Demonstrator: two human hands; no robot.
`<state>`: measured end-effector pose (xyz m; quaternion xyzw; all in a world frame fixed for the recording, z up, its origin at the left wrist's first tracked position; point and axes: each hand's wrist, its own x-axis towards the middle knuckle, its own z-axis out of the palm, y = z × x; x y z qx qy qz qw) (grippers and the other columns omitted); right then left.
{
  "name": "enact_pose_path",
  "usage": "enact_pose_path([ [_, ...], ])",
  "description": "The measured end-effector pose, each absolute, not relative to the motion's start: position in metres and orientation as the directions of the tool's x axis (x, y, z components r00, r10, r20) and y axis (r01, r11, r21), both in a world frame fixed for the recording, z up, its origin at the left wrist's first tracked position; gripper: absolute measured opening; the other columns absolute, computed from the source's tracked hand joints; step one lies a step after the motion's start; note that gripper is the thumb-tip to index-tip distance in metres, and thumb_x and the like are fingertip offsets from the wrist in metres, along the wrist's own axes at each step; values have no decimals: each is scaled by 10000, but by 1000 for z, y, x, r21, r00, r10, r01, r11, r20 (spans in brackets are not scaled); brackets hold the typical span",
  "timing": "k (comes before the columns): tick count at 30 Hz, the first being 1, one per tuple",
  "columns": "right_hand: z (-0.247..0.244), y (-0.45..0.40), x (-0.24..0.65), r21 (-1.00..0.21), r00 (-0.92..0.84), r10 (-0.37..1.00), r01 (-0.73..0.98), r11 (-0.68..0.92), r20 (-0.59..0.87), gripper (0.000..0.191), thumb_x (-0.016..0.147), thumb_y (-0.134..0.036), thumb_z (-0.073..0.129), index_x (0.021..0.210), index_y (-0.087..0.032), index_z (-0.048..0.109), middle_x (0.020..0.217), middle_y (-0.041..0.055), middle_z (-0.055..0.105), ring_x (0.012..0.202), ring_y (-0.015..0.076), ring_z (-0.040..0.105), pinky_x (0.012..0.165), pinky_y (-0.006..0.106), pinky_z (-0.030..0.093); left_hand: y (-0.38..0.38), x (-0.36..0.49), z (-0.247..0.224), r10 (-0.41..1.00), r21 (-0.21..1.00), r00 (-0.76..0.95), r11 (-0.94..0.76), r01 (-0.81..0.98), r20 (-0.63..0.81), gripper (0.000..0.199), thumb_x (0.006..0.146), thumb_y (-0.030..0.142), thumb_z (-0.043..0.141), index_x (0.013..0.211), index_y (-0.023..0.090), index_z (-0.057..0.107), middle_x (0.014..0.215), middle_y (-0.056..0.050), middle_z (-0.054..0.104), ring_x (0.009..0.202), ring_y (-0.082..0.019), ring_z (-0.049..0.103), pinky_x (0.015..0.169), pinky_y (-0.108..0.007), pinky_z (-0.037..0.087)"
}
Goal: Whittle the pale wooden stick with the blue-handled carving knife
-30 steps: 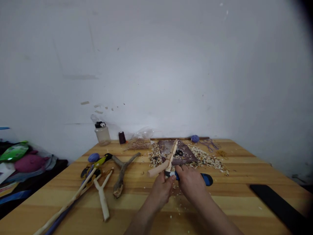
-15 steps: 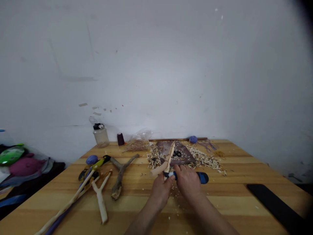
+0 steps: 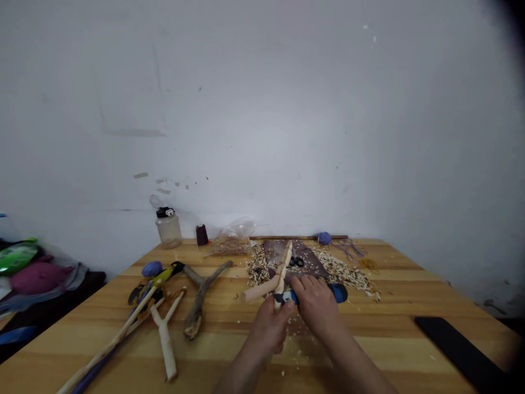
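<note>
My left hand [image 3: 270, 324] is closed round one arm of a peeled forked branch [image 3: 284, 268]. Its other arm reaches left over the table, and its carved end points away from me. A blue-and-black-handled knife [image 3: 338, 293] lies across the branch, gripped in my right hand [image 3: 315, 302]. My left thumb rests against the knife's front part; the blade cannot be made out. Just beyond my hands, scissors [image 3: 296, 261] lie on a dark brown sheet [image 3: 315, 266], with wood shavings [image 3: 342, 268] around it.
At left lie a bark-covered forked branch [image 3: 200, 293], a peeled forked branch [image 3: 165, 336] and long sticks [image 3: 106, 347] beside yellow-and-black pruners [image 3: 168, 272]. A jar [image 3: 168, 230], a thread spool [image 3: 201, 235] and a plastic bag [image 3: 233, 241] stand at the back. A black strip [image 3: 459, 350] lies right.
The branch in my left hand has turned a little, its thick left arm shifting left and slightly down. The knife stays across it, and the view has shifted slightly.
</note>
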<state>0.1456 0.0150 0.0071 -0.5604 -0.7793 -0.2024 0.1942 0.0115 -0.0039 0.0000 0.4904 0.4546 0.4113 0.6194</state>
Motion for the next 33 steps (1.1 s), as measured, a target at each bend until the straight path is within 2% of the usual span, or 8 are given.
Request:
enact_pose_path([
  [4, 9, 16, 161, -157, -362, 868, 888, 432, 339, 213, 805, -202, 488, 1007, -241, 542, 809, 13, 646, 714, 150, 575, 592, 219, 305, -9, 6, 8, 925, 950, 292, 289, -121, -245, 325, 643, 393, 572, 885, 216, 449, 458, 115, 367, 316, -34, 261, 342, -152, 142],
  [6, 11, 16, 169, -303, -365, 878, 837, 456, 310, 226, 792, -313, 536, 1000, -225, 538, 805, 6, 643, 693, 142, 572, 580, 204, 317, -9, 4, 9, 928, 939, 276, 301, -163, -250, 276, 635, 358, 527, 853, 201, 463, 494, 94, 405, 329, -36, 291, 339, -152, 137],
  [8, 15, 17, 174, -373, -408, 859, 779, 504, 308, 237, 780, -403, 551, 908, -204, 563, 746, 0, 629, 651, 134, 554, 564, 196, 323, -6, 1, 9, 935, 940, 252, 297, -170, -250, 252, 626, 329, 492, 834, 190, 473, 492, 87, 407, 331, -41, 298, 335, -155, 135],
  [11, 18, 17, 177, -357, -458, 830, 753, 553, 319, 294, 828, -464, 463, 830, -202, 595, 718, 10, 631, 650, 136, 557, 561, 198, 322, 0, -4, 5, 943, 944, 225, 286, -163, -246, 249, 615, 295, 462, 836, 183, 485, 479, 85, 399, 330, -46, 295, 332, -162, 133],
  [15, 14, 18, 172, -256, -424, 853, 826, 502, 303, 357, 872, -471, 362, 864, -232, 626, 775, 29, 670, 695, 167, 602, 570, 221, 321, 5, -11, 1, 933, 940, 241, 307, -146, -267, 253, 631, 321, 473, 842, 182, 494, 485, 88, 396, 328, -38, 276, 348, -159, 124],
  [21, 14, 15, 164, -279, -372, 882, 849, 449, 288, 381, 873, -489, 342, 895, -249, 637, 769, 34, 682, 699, 168, 619, 571, 217, 330, 2, -13, 1, 895, 931, 360, 333, -150, -262, 226, 660, 338, 487, 827, 186, 504, 490, 87, 385, 332, -36, 269, 362, -153, 121],
  [27, 18, 13, 163, -303, -387, 879, 833, 463, 279, 380, 872, -493, 347, 883, -243, 633, 758, 27, 673, 670, 146, 606, 562, 205, 326, 0, -13, 8, 879, 929, 387, 349, -126, -278, 175, 679, 321, 462, 797, 195, 493, 486, 83, 367, 329, -39, 253, 354, -155, 120],
  [33, 17, 13, 163, -181, -373, 894, 889, 421, 247, 368, 880, -465, 344, 832, -226, 620, 740, 42, 676, 657, 154, 610, 541, 216, 297, 0, -17, 5, 851, 947, 456, 317, -47, -262, 257, 731, 453, 505, 793, 210, 447, 517, 100, 334, 339, -24, 216, 356, -143, 121],
])
